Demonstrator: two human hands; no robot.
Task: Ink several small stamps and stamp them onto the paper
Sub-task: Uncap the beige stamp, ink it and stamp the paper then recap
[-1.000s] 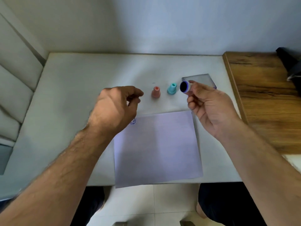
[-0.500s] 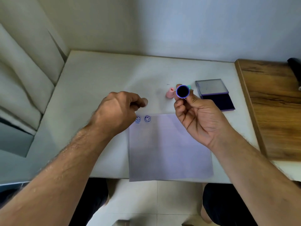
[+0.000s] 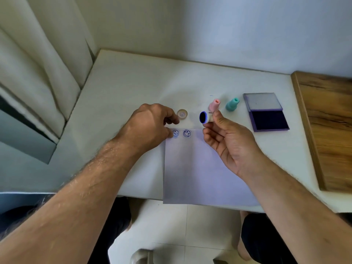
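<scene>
Fingers (image 3: 215,116) of our right hand (image 3: 226,143) are pinching the inked stamp (image 3: 203,117) face-up, our left hand (image 3: 150,126) curling emptily, so we are risking smudging the paper (image 3: 200,168).

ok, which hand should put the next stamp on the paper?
Right. The right hand already holds the blue-rimmed stamp, its inked face showing, just above the paper beside the two smiley prints. The left hand holds no visible stamp and rests at the paper's corner.
</scene>
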